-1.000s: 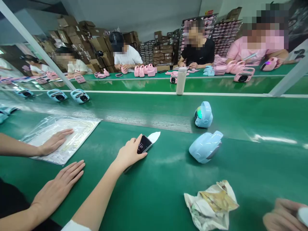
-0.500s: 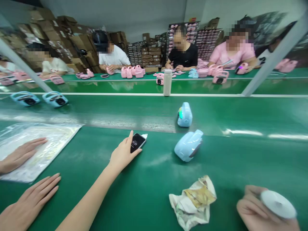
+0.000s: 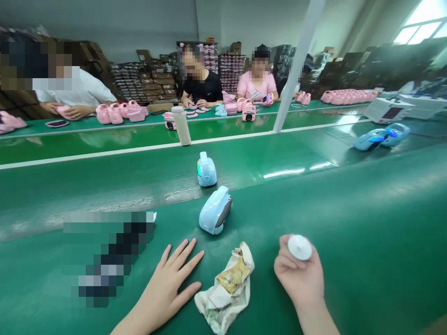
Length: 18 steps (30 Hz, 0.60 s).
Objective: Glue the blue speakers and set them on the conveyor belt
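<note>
My left hand (image 3: 176, 279) rests flat on the green table with its fingers spread, just left of a crumpled, stained cloth (image 3: 226, 291). My right hand (image 3: 302, 267), to the right of the cloth, is wrapped round a white object with a round disc-shaped end (image 3: 299, 247); the palm hides the rest of it. Beyond the cloth lies a light-blue plastic device with a handle (image 3: 214, 211), tilted on its side and touched by neither hand. Behind it stands a similar blue device (image 3: 206, 171) with a green glow.
A pixelated dark item (image 3: 120, 251) lies on the left. A pale bottle (image 3: 181, 125) stands by the white strip, near a slanted post (image 3: 296, 70). Blue devices with lit fronts (image 3: 382, 136) sit far right. Across the table, several people handle pink devices (image 3: 120, 112).
The view has swung right. My left hand has left the phone and now lies flat beside the cloth. My right hand still holds the white object, its disc end now facing me.
</note>
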Motion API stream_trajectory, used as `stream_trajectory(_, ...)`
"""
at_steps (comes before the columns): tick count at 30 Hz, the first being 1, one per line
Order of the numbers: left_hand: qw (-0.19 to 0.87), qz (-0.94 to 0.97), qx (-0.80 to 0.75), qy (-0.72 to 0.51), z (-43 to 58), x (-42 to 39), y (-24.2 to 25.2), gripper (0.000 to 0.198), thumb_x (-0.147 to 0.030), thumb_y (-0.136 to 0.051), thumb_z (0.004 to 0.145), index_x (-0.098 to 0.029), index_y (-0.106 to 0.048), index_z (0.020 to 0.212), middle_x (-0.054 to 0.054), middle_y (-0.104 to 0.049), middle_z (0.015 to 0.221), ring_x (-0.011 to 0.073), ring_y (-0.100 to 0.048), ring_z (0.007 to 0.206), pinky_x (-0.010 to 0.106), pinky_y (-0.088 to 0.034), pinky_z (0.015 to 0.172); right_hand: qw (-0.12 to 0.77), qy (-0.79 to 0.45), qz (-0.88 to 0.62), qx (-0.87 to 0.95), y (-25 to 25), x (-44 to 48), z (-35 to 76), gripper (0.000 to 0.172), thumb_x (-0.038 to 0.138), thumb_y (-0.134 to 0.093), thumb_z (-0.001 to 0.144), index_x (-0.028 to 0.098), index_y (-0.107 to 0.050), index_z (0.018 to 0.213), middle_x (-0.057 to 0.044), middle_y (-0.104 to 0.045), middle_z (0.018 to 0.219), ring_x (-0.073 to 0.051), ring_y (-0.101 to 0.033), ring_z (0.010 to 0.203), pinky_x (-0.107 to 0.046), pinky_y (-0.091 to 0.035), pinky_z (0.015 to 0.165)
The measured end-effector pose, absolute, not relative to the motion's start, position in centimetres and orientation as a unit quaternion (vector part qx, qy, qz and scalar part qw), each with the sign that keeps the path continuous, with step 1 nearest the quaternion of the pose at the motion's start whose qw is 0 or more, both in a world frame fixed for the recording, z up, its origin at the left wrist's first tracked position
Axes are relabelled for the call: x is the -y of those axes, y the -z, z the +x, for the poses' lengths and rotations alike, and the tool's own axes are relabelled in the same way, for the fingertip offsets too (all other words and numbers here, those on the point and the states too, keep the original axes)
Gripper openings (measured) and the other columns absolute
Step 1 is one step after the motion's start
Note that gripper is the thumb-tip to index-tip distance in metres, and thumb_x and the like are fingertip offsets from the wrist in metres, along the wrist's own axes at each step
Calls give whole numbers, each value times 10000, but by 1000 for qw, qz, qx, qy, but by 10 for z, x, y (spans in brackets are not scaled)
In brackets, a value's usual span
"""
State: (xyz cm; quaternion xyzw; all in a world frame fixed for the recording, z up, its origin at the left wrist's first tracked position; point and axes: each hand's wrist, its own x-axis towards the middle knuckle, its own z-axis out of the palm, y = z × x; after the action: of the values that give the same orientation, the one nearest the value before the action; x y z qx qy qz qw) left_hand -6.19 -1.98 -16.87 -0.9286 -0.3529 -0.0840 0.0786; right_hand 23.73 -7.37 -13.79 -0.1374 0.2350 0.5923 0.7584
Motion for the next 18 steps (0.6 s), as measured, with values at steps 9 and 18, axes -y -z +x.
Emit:
stream_trajectory(9, 103, -911, 389, 92, -66, 11, 176, 595, -584, -313, 937, -334, -304, 1477, 35, -356, 1521, 315, -403, 1370, 587, -368, 1068, 752, -591, -133, -261, 144, 67, 232, 209, 231, -702, 833, 122, -529, 875, 40, -498, 706, -32, -315, 395, -130, -277, 355)
stream_trajectory(18, 90, -889, 449, 16, -75, -3, 167, 697, -583, -329, 917, -136, -351, 1451, 165, -371, 1465, 375, -459, 1301, 575, -485, 956, 743, -576, -128, -315, 128, 69, 231, 138, 269, -553, 899, 138, -512, 882, 36, -463, 682, -49, -299, 380, -149, -266, 347)
